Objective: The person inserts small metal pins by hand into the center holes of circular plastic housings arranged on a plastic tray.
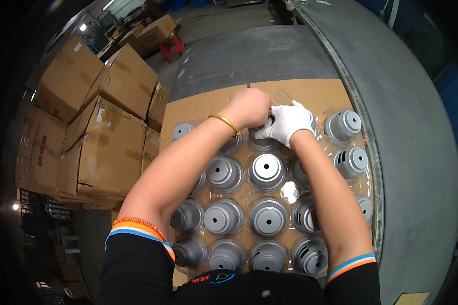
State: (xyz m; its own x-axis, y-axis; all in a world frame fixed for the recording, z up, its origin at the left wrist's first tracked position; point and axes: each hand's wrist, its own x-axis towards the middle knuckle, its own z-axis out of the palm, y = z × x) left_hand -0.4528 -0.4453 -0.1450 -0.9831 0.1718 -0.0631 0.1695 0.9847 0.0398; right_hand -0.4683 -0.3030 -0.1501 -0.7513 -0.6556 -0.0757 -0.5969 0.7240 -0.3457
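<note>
Both my hands are over the far row of grey stepped cup-shaped housings. My bare left hand (250, 107), with a gold bracelet (224, 123) at the wrist, is closed, fingers curled down; what they hold is hidden. Beside it, my right hand (291, 122) in a white glove has thumb and fingers bent around a grey housing (269, 122), which is mostly covered. Below the hands, more housings such as this one (267, 171) stand in rows in clear plastic, each with a small dark hole on top. Thin clear plastic (285, 94) juts up just beyond the glove.
Brown cardboard (203, 105) lies under the housings. A long grey surface with a metal edge (407, 168) runs along the right. Large cardboard boxes (112, 147) are stacked at the left, and a red stool (172, 47) stands farther back.
</note>
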